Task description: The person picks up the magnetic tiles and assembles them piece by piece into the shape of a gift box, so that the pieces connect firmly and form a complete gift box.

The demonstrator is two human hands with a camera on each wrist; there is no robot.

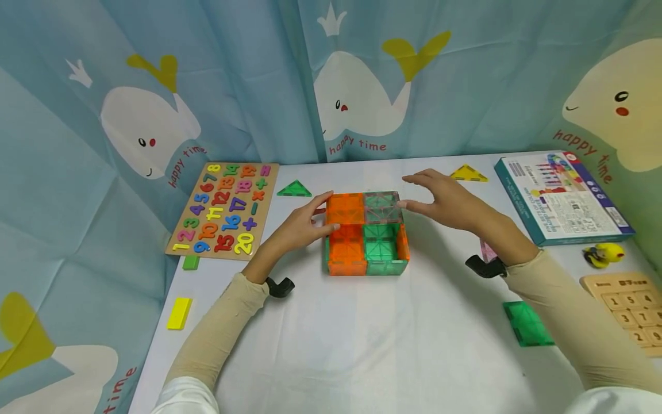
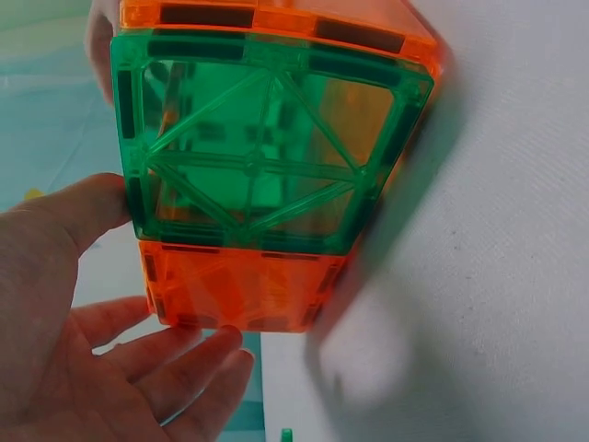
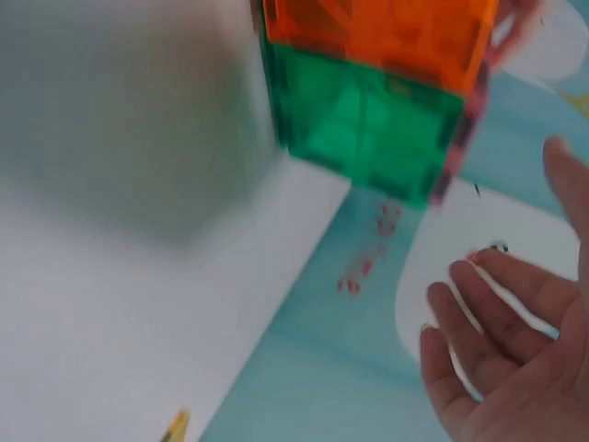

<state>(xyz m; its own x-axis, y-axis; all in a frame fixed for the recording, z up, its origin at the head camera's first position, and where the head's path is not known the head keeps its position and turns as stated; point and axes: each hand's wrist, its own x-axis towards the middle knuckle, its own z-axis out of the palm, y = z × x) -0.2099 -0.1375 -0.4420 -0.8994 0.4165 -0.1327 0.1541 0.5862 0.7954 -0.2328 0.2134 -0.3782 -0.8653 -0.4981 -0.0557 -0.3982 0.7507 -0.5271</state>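
Observation:
A box of see-through magnetic tiles [image 1: 383, 268] in orange and green stands on the white table. Two tiles cover its back half: an orange one [image 1: 345, 208] and a clear one with a pinkish frame [image 1: 383, 207]. Its front half is uncovered, showing the inside. My left hand [image 1: 301, 225] holds the left side, thumb at the orange top tile's front edge and fingertips at the back corner. In the left wrist view, that thumb meets the edge of a green side tile [image 2: 253, 157]. My right hand [image 1: 445, 201] hovers at the box's right back corner, fingers spread and holding nothing.
A number puzzle board [image 1: 264, 230] lies left, with a green triangle tile [image 1: 295, 188] beside it. Small green [image 1: 191, 263] and yellow [image 1: 179, 313] blocks are nearby. On the right are a boxed set [image 1: 566, 198], yellow triangle [image 1: 468, 173], green square tile [image 1: 527, 323] and wooden number board [image 1: 628, 307].

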